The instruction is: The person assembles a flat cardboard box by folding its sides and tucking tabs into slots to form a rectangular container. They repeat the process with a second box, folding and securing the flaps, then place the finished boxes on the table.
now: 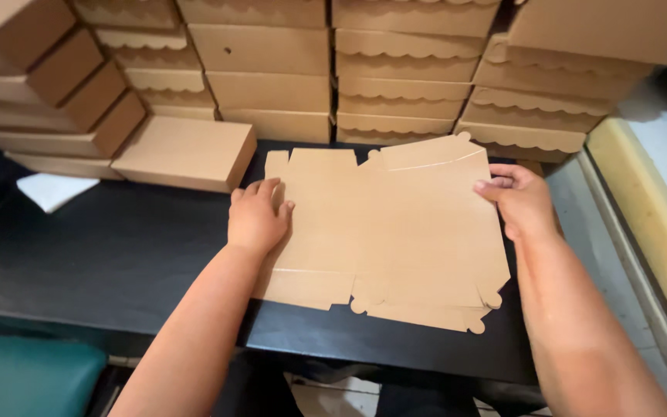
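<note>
Two hands work on one flat box blank point(380, 232) that lies on the black counter point(117, 255). The left hand point(258, 218) lies on top of the blank near its left edge, fingers spread a little and pressed down flat. The right hand point(520, 202) is at the blank's right edge, fingers curled and pinching that edge.

The blank is brown card, not yet a box. It has small flaps with wavy edges on the side near the person and on the far side. One far flap, between the two hands and a bit past them, is lifted a little.

To do this step well, it looks best to keep the left hand pressing so the card does not slide, and to bend the card along its creases with the right hand, slow and straight, so it does not tear or fold crooked.

Past both hands stand many stacks of made boxes point(272, 69). All are shut, so what is inside cannot be seen. One more shut box point(187, 152) lies just past the left hand. Left of it sits a white sheet point(52, 189).
</note>
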